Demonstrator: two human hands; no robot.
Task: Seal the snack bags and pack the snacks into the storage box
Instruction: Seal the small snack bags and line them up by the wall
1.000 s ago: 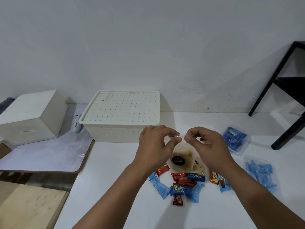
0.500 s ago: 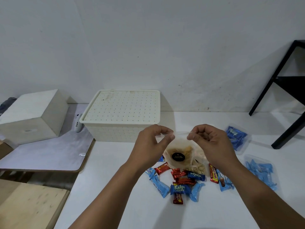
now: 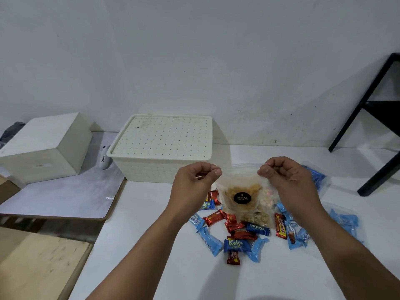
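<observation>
A clear zip bag (image 3: 240,191) with fried snacks and a round black label hangs upright over the white table (image 3: 151,245). My left hand (image 3: 195,180) pinches the bag's top strip at its left end. My right hand (image 3: 285,176) pinches the same strip at its right end. The strip is stretched flat between them. Under the bag lies a pile of small red and blue wrapped candies (image 3: 238,234). The cream storage box (image 3: 161,148) with a dotted lid stands shut behind my left hand.
Two clear bags of blue candies lie to the right, one (image 3: 318,176) behind my right hand, one (image 3: 346,221) nearer. A pale wooden cube (image 3: 43,146) and a white pen-like tool (image 3: 104,161) sit on the left board. A black shelf frame (image 3: 368,118) stands at right.
My hands have slid apart along the bag's top strip, from nearly touching at its middle to its two ends.
</observation>
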